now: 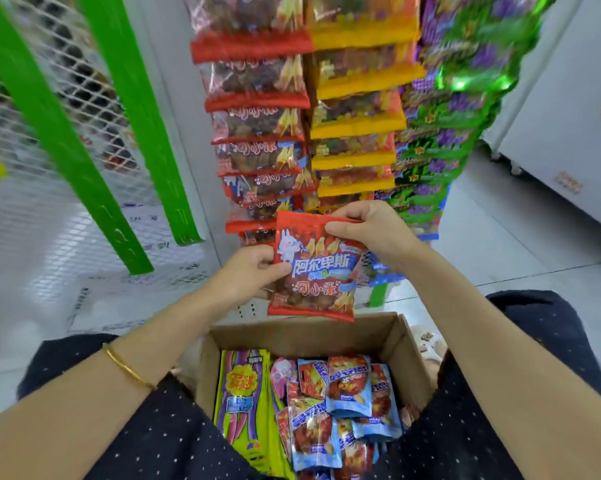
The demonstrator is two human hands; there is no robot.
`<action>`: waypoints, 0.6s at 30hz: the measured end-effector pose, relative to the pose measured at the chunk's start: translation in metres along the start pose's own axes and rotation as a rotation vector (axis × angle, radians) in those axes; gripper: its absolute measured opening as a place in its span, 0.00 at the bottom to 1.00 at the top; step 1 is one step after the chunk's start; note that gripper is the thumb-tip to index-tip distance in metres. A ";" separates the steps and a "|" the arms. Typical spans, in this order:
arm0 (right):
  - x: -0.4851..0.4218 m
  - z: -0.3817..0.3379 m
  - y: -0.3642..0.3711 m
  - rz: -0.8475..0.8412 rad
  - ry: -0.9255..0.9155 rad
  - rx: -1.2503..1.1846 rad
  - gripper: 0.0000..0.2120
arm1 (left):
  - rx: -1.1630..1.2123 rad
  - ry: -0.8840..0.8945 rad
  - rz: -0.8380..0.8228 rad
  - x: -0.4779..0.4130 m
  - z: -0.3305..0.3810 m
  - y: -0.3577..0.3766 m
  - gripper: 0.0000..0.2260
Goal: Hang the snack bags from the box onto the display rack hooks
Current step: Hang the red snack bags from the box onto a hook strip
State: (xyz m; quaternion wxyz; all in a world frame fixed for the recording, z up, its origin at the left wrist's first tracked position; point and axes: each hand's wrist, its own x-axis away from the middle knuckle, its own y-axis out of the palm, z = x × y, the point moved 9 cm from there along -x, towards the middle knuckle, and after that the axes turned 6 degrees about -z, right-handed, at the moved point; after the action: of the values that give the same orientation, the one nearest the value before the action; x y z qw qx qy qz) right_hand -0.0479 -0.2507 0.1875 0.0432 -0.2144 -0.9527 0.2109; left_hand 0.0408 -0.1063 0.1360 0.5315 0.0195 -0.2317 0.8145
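A red snack bag (pixel 314 271) with blue lettering and a white rabbit hangs upright between both hands, just above the cardboard box (pixel 408 355). My left hand (pixel 254 271) pinches its left edge at mid-height. Its top right corner sits in the fingers of my right hand (pixel 368 226). Right behind the bag stands the display rack, with a column of matching red bags (pixel 257 133), a column of yellow bags (pixel 356 123) and a column of green-purple bags (pixel 448 133). The hooks themselves are hidden by the bags. The box holds blue-red snack bags (pixel 347 386) and yellow-green lollipop packs (pixel 240 400).
Green shelf posts (pixel 125 133) with white mesh stand at the left. A white freezer cabinet (pixel 565 133) is at the right. The box rests between my knees in dark dotted fabric (pixel 548 327) on a grey tiled floor. A gold bangle (pixel 129 370) is on my left wrist.
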 end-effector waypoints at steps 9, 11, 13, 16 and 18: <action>-0.023 -0.206 -0.049 0.100 -0.420 0.255 0.02 | -0.155 0.594 0.569 0.062 0.247 -0.174 0.06; -0.033 -0.250 -0.066 0.145 -0.507 0.266 0.05 | -0.218 0.687 0.709 0.069 0.297 -0.202 0.08; -0.045 -0.287 -0.082 0.188 -0.578 0.284 0.06 | -0.271 0.713 0.785 0.068 0.336 -0.220 0.13; -0.064 -0.326 -0.106 0.242 -0.616 0.256 0.02 | -0.290 0.693 0.805 0.051 0.372 -0.239 0.11; -0.077 -0.343 -0.115 0.260 -0.622 0.214 0.02 | -0.243 0.667 0.782 0.042 0.382 -0.245 0.07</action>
State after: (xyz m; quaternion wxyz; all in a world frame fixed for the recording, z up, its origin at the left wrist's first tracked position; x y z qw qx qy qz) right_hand 0.0356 -0.2463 0.5479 -0.2540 -0.2535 -0.8577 0.3683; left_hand 0.1552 -0.1419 0.5759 0.2311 -0.3905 -0.1326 0.8812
